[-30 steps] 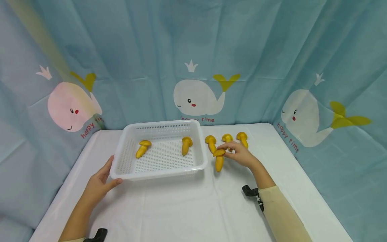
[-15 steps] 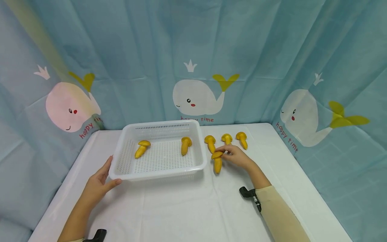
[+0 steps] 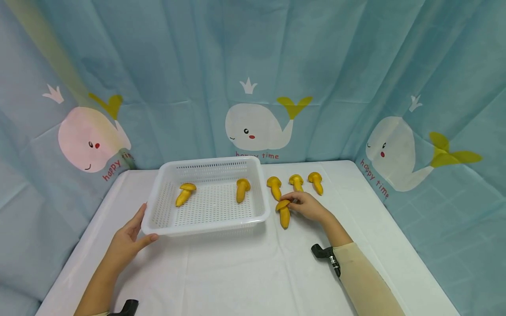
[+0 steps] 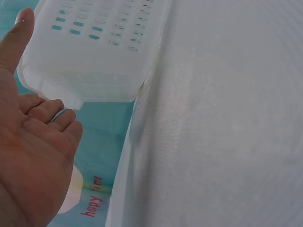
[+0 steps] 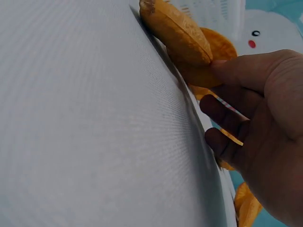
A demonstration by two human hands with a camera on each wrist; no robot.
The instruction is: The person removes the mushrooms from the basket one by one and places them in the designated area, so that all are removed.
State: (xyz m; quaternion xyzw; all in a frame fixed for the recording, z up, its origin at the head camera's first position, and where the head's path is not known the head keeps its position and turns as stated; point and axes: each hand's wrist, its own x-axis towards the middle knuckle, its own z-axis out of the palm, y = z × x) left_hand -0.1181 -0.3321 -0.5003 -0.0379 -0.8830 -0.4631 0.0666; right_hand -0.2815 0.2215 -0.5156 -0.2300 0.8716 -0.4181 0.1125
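Note:
My right hand (image 3: 306,206) pinches the brown-edged cap of a yellow toy mushroom (image 3: 284,218) just right of the basket. In the right wrist view, thumb and forefinger meet at the cap, and the mushroom's stem (image 5: 175,30) lies close along the white cloth. A white perforated plastic basket (image 3: 205,226) holds two more yellow mushrooms, one at its left (image 3: 183,197) and one at its right (image 3: 241,193). At the basket's near left corner rests my left hand (image 3: 124,245), thumb and fingers extended on either side of the corner. The left wrist view shows its fingers (image 4: 45,111) right at the rim.
Three other yellow mushrooms lie in a row behind my right hand: a left one (image 3: 274,188), a middle one (image 3: 296,181) and a right one (image 3: 316,182). A white cloth (image 3: 233,276) covers the table. Blue whale-print curtains (image 3: 178,127) surround it.
My right hand has shifted slightly left and toward me, bringing the pinched mushroom down a little. The left hand and the basket hold their place.

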